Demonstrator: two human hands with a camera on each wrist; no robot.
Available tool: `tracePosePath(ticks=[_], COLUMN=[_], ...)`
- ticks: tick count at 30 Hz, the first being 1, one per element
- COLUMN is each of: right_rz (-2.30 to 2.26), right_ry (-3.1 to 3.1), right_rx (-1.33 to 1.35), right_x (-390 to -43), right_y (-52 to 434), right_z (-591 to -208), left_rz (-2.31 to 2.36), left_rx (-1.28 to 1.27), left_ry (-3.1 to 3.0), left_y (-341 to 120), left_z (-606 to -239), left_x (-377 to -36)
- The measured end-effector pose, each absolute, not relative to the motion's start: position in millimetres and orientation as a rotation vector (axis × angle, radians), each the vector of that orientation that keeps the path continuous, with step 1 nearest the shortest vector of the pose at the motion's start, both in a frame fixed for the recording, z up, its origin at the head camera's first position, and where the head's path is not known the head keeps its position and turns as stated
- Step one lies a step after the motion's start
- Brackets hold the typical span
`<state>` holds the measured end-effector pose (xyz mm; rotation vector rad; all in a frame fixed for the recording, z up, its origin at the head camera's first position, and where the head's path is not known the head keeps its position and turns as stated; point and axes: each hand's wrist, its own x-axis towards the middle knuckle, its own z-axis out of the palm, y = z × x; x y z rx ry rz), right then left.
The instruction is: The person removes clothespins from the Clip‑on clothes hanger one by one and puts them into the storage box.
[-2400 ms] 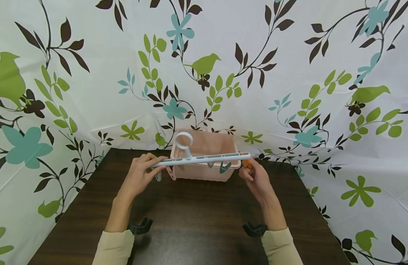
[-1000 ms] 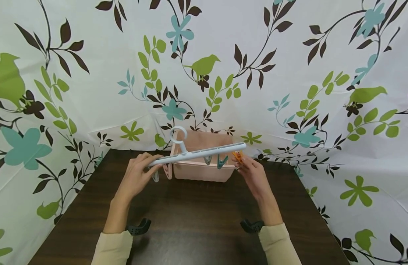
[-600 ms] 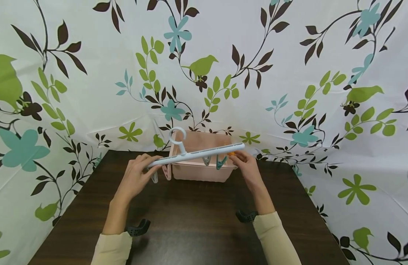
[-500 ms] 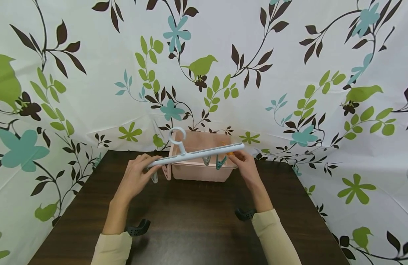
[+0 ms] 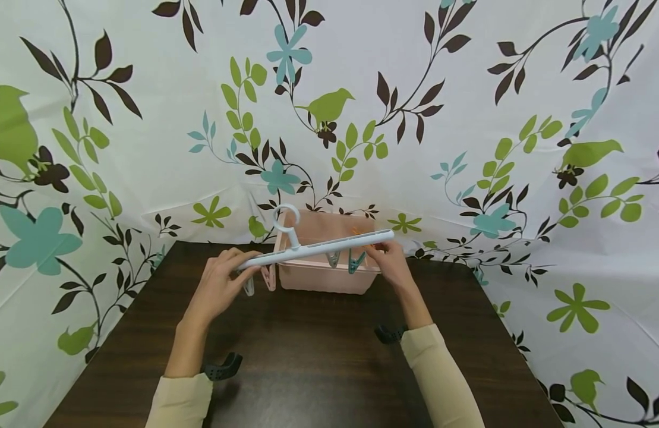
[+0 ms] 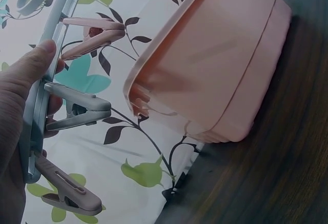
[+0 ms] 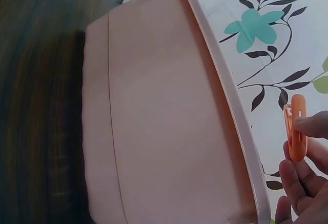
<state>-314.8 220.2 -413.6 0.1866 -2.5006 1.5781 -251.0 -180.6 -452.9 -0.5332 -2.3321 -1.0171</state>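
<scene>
My left hand (image 5: 220, 283) grips the left end of a pale blue clip hanger (image 5: 329, 245), whose hook (image 5: 286, 219) points up and whose right end is tilted higher. Several clothespins hang from its bar: a pink clothespin (image 6: 92, 35), a grey-blue clothespin (image 6: 79, 106) and a greyish clothespin (image 6: 69, 188) near my left fingers, and a teal clothespin (image 5: 356, 261) farther right. My right hand (image 5: 392, 263) pinches an orange clothespin (image 7: 297, 131) between thumb and fingers. It is apart from the hanger in the right wrist view and partly hidden behind the bar in the head view.
A pink plastic basin (image 5: 329, 279) stands at the back of the dark wooden table (image 5: 308, 356), behind and below the hanger. Its inside is mostly hidden. A patterned cloth (image 5: 329, 119) hangs around the table's back and sides.
The orange clothespin has come away from the hanger's right end. My right hand has moved it left, over the basin and behind the bar. The hanger's right end has risen.
</scene>
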Motion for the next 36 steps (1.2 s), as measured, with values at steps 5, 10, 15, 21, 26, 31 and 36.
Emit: tracePosePath(ticks=[5,10,15,21,26,31,36], right_rz=[1.536,1.547,1.551,1.534,1.521,1.404,1.453], right_ry=[-2.487,-2.449,-2.457,-2.472,-2.492,-2.558,-2.497], right_rx=[0.24,0.366,0.399,0.36,0.34,0.302,0.326], right_x=[-321.8,-330.2,-332.4,-334.2,-334.1,-332.3,-329.7], right_y=[217.4,214.5,211.2,207.9,206.0,205.5,204.3], right_z=[-415.7,-420.7,-420.0,-414.7,-410.5,-407.3,-404.4], left_rz=[-1.017,-1.023,-1.024,-1.018,-1.025,-1.034,-1.042], left_rx=[-0.539,-0.541,-0.531,-0.532,-0.536,-0.543,-0.551], left_ry=[-2.336,-2.354,-2.364,-2.367,-2.363,-2.362,-2.355], left_y=[-180.1,-180.3,-181.0,-181.0,-181.1,-180.8,-180.0], left_z=[-454.5,-456.1,-455.6,-454.2,-454.5,-455.3,-454.0], left_x=[-251.0,-251.9,-251.5,-251.1,-250.9,-250.9,-250.4])
